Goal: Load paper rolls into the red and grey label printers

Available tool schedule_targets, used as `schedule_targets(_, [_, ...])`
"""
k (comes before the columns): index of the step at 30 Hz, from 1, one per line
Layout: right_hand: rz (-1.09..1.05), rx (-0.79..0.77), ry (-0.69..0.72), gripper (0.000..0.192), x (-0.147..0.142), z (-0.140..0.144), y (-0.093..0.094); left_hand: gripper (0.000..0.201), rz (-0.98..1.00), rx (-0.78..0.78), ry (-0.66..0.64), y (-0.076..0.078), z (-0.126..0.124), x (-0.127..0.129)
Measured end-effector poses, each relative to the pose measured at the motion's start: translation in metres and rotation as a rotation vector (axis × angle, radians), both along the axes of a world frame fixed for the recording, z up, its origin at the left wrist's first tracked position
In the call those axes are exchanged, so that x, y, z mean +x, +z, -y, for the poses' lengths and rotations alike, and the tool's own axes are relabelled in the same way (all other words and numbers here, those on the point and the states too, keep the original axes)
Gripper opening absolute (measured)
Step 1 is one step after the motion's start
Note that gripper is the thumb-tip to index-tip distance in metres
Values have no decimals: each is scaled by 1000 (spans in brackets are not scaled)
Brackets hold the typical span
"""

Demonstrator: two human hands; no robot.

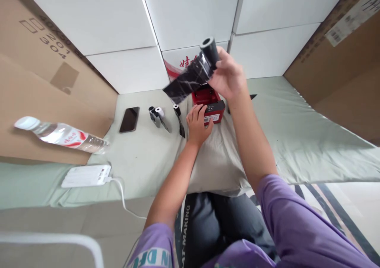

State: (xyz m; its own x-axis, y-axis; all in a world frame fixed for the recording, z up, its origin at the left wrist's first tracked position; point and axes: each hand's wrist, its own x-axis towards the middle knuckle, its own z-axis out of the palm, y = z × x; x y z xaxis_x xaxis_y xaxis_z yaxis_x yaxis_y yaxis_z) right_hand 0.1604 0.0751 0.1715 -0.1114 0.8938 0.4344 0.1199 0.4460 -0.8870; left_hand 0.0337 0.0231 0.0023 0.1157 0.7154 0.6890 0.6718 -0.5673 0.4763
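Note:
Raised above the cloth, my right hand (230,75) is closed on a roll of black film (210,54). A loose, shiny black strip (187,82) hangs from that roll down to the left. My left hand (198,124) grips the near left edge of a small red and black open box (207,97), which has a white label on its front. Part of the box's far side is hidden by the strip. Left of it stand a small black roll (177,109) with a strip trailing off, a white roll (159,111) and another dark roll (152,110).
A phone (130,119) lies on the pale green cloth (142,153). Further left are a water bottle (67,135) and a white power bank (86,176) with a cable. Cardboard boxes (44,82) flank both sides, with white boxes (190,14) behind.

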Motion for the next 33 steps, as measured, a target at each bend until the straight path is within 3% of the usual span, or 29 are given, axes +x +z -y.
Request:
schedule_targets(3, [44,-64,-98,25,26,2,-14,50,-62,-63,-6,1,2,0])
schedule_targets(6, [290,-49,-202,19,36,-7,-30,47,-128,-66,-22,1,3,1])
schedule_targets(12, [720,73,-147,31,45,-25,-54,37,-240,3,3,4,1,-3])
schedule_targets(16, [787,91,-120,38,43,-34,-69,29,-272,16,32,6,0,-6])
schedule_targets(21, [885,72,-164,45,36,-41,-82,33,-244,8,14,8,-1,-6])
schedule_targets(25, [962,59,-243,43,28,-41,-86,32,-216,23,10,7,-2,-8])
schedule_targets(33, [960,-42,-224,43,21,-43,-85,24,-141,129,71,4,1,-13])
